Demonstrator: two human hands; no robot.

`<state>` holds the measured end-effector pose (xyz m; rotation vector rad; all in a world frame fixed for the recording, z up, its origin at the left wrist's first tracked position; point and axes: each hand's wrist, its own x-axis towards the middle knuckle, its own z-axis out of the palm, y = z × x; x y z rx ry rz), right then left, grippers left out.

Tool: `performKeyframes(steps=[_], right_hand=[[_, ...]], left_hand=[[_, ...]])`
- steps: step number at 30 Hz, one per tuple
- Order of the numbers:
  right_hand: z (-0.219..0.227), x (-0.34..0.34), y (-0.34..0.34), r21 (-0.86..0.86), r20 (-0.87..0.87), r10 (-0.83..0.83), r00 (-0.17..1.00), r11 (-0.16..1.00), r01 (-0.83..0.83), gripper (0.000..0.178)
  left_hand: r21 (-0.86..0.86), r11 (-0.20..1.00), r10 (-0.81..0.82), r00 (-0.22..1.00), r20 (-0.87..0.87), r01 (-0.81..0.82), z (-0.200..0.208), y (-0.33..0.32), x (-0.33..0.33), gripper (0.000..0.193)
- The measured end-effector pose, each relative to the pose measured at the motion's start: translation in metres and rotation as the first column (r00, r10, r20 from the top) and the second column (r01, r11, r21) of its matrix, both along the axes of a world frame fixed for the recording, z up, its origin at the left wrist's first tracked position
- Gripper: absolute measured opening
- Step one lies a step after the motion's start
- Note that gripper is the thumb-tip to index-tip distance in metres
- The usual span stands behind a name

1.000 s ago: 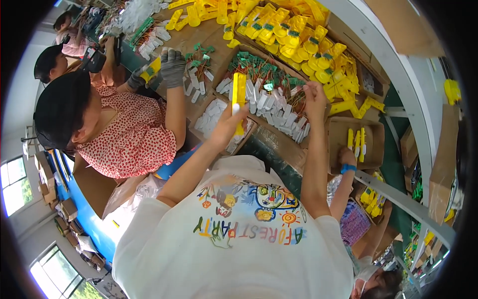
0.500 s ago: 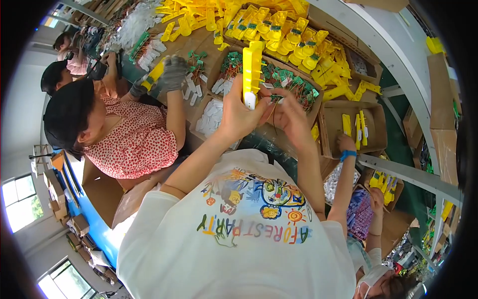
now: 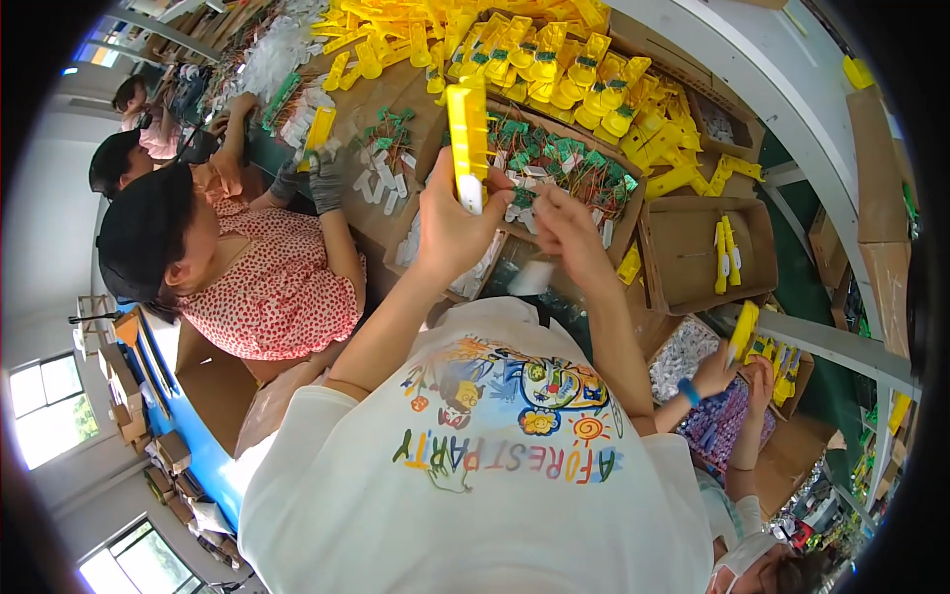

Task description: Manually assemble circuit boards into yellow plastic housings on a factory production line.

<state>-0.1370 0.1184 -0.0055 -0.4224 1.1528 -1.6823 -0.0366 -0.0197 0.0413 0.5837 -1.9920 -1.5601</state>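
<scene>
My left hand (image 3: 450, 228) grips a long yellow plastic housing (image 3: 465, 124) upright, with a white piece (image 3: 470, 195) at its lower end. Close beside it, my right hand (image 3: 576, 236) has thumb and fingers pinched together; what they hold is too small to make out. A small green circuit board (image 3: 522, 199) shows between the two hands. Below the fingers is a blurred white piece (image 3: 534, 277), and I cannot tell whether it hangs or lies there. Behind my hands stands a cardboard box (image 3: 625, 226) of green boards with thin wires and white parts.
Yellow housings (image 3: 544, 64) are heaped at the back. On the right, a cardboard tray (image 3: 683, 299) holds two yellow pieces, and a co-worker's hand (image 3: 711, 376) holds another yellow piece (image 3: 742, 332). At left, a co-worker's gloved hand (image 3: 325, 178) is near a yellow housing (image 3: 319, 129).
My left hand has shifted left with the housing, and the dark wires between my hands no longer show. The right co-worker's hand has left the tray carrying a yellow piece.
</scene>
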Motion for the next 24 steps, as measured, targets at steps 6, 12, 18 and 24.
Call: performKeyframes(steps=[6,12,18,24], right_hand=[[0.0,0.017,-0.016,-0.165,-0.771,-0.373,0.517,0.9,0.403,0.014],[0.007,0.016,-0.005,0.009,-0.58,-0.239,0.779,0.954,0.3,0.017],[0.041,0.034,-0.013,-0.09,-0.717,-0.354,0.601,0.901,0.424,0.017],[0.041,0.047,-0.02,-0.11,-0.894,-0.293,0.338,0.877,0.468,0.016]], left_hand=[[0.029,0.997,0.063,0.997,0.036,-0.064,-0.007,0.004,0.0,0.039],[0.068,0.997,-0.021,1.0,-0.006,0.021,-0.019,-0.005,0.004,0.042],[0.825,0.44,-0.109,0.933,-0.343,0.354,-0.033,-0.012,0.008,0.043],[0.812,0.398,-0.162,0.904,-0.396,0.428,-0.028,0.009,0.011,0.045]])
